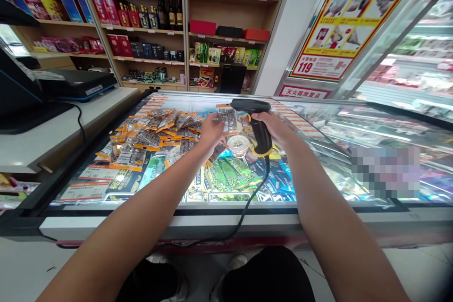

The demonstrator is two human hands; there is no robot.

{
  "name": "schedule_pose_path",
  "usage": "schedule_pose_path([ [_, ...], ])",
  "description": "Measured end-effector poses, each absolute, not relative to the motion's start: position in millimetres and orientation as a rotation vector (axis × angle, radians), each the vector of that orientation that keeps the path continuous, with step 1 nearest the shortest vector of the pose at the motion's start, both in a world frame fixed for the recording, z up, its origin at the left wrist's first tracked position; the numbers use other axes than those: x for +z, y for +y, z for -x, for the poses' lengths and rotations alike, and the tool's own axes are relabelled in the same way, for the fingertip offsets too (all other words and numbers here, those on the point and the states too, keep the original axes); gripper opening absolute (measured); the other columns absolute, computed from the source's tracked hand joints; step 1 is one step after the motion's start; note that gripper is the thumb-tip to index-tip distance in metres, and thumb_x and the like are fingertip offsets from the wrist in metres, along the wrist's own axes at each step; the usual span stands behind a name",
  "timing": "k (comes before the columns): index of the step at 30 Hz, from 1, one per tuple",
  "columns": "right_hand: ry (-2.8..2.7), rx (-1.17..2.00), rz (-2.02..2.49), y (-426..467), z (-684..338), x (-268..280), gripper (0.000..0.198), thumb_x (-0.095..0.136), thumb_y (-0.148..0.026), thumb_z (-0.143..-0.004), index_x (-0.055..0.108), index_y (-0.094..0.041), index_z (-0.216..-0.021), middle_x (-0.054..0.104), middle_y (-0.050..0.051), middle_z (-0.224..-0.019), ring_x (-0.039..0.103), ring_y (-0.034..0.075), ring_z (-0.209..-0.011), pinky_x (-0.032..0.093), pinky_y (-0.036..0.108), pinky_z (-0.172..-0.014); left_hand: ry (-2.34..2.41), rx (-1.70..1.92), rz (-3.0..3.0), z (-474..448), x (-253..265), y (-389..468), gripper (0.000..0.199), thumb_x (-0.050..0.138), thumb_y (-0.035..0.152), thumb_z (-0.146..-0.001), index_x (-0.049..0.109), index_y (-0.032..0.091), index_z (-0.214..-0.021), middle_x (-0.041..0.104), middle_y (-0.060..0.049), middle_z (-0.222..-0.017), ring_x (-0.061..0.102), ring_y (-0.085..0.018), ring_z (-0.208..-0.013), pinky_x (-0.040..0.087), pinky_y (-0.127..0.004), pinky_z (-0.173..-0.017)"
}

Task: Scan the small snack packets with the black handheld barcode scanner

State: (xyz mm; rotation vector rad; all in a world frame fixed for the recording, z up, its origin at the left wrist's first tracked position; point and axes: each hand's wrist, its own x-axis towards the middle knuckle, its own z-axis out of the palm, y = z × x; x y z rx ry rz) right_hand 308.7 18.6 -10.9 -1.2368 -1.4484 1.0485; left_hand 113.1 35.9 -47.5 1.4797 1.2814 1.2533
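Note:
My right hand (272,125) grips a black and yellow barcode scanner (261,134) by its handle, the head pointing left. Pinched in my left hand (212,130) is a small clear snack packet (227,118) with an orange edge and a printed label. The packet is close to the scanner's head, over the glass top of a freezer. To the left of my left hand lies a heap of similar orange-edged packets (141,137) on the glass. The scanner's black cable (244,212) hangs over the freezer's front edge.
Under the glass lie green ice cream packs (233,174) and a white tub (238,144). A counter (21,146) with a scale (76,84) stands at left. Shelves (141,28) of boxes and bottles rise behind. A red poster (354,23) hangs at right.

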Motion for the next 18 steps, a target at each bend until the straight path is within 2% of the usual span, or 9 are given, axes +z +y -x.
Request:
schedule_pose_path([
  [4, -1.492, 1.116, 1.329, 14.5, -308.6, -8.5, 0.023, 0.068, -0.042, -0.079, 0.066, -0.021, -0.085, 0.063, 0.006, -0.075, 0.053, 0.019, -0.062, 0.045, 0.031, -0.054, 1.221, 1.304, -1.277, -111.5, -45.6, 38.8, 0.017, 0.054, 0.016, -0.094, 0.057, 0.02, -0.11, 0.068, -0.006, -0.099, 0.063, -0.016, -0.078, 0.045, -0.025, -0.063],
  [12, -1.525, 1.094, 1.328, 7.6, -302.8, -3.4, 0.022, 0.069, -0.042, -0.076, 0.065, -0.02, -0.079, 0.064, 0.007, -0.077, 0.052, 0.019, -0.063, 0.043, 0.031, -0.055, 1.228, 1.314, -1.313, -111.3, -48.3, 42.9, 0.018, 0.053, 0.017, -0.095, 0.057, 0.019, -0.112, 0.068, -0.007, -0.099, 0.061, -0.016, -0.078, 0.044, -0.025, -0.066],
  [15, -1.419, 1.096, 1.249, 13.6, -305.5, -2.9, 0.022, 0.068, -0.041, -0.076, 0.065, -0.021, -0.083, 0.064, 0.005, -0.078, 0.052, 0.017, -0.063, 0.042, 0.03, -0.055, 1.355, 1.232, -1.568, -100.8, -37.6, 39.7, 0.029, 0.049, 0.021, -0.096, 0.055, 0.017, -0.124, 0.07, -0.012, -0.104, 0.065, -0.021, -0.084, 0.046, -0.029, -0.069],
  [18, -1.271, 1.053, 1.216, 29.2, -315.0, -10.2, 0.029, 0.062, -0.05, -0.078, 0.062, -0.022, -0.085, 0.062, 0.004, -0.075, 0.053, 0.018, -0.064, 0.044, 0.029, -0.057, 1.593, 0.968, -2.024, -86.3, -22.8, 30.7, 0.046, 0.047, 0.025, -0.096, 0.047, 0.015, -0.142, 0.071, -0.019, -0.106, 0.067, -0.029, -0.09, 0.048, -0.036, -0.075],
])
